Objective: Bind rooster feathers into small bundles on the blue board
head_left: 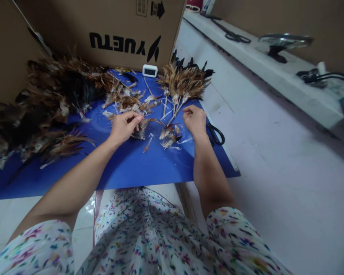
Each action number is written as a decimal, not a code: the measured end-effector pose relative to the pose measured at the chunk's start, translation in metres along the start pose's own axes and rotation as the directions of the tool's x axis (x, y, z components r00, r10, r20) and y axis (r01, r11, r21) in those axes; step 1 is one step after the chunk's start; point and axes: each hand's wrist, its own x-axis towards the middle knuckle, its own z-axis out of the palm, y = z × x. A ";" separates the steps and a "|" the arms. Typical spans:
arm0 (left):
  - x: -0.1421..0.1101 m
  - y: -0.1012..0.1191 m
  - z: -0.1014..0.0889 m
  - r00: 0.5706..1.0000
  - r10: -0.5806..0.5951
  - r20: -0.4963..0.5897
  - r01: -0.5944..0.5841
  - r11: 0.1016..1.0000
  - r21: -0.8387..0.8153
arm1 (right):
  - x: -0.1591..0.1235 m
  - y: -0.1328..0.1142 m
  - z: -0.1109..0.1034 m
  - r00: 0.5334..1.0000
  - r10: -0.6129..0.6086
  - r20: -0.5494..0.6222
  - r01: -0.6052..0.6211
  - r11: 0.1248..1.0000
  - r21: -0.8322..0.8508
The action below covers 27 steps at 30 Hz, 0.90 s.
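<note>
Feather pile, brown and black: well left of the left hand, on a blue mat. Left hand: thumb and fingertips brought together above a small feather tuft; cannot tell whether they grip it. Feather clump: between the hands, slightly nearer the person, closer to the right. Feathered sticks: beyond the gap between the hands, right hand nearer; plumes outward, bare shafts slanting back toward that gap. Right hand: fingers curled inward, contents untellable. Scissors, black-handled: just right of the right wrist.
</note>
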 end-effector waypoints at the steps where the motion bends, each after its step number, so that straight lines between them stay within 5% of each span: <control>1: -0.001 0.000 0.001 1.000 0.000 0.001 0.000 1.000 -0.005 | -0.001 -0.001 -0.001 1.000 -0.010 -0.006 0.010 0.999 -0.032; 4: -0.004 -0.002 0.004 0.999 -0.002 0.039 0.002 1.000 -0.004 | -0.007 -0.012 -0.002 0.995 -0.101 -0.020 0.100 0.995 -0.029; 7: -0.008 -0.002 0.008 0.996 0.005 0.088 -0.009 0.999 0.047 | -0.021 -0.036 0.000 0.968 -0.234 0.084 0.213 0.955 0.204; 11: -0.013 0.004 0.011 0.988 0.067 0.136 -0.093 0.976 0.195 | -0.043 -0.067 0.009 0.870 -0.352 0.345 0.125 0.834 0.538; 14: -0.016 0.008 0.012 0.983 0.092 0.158 -0.129 0.960 0.247 | -0.053 -0.076 0.014 0.828 -0.430 0.359 0.146 0.784 0.603; 22: -0.017 0.007 0.013 0.972 0.126 0.200 -0.185 0.933 0.309 | -0.053 -0.075 0.015 0.852 -0.455 0.260 0.272 0.808 0.522; 27: -0.014 0.005 0.011 0.978 0.116 0.174 -0.162 0.945 0.285 | -0.048 -0.070 0.016 0.889 -0.386 0.246 0.224 0.835 0.503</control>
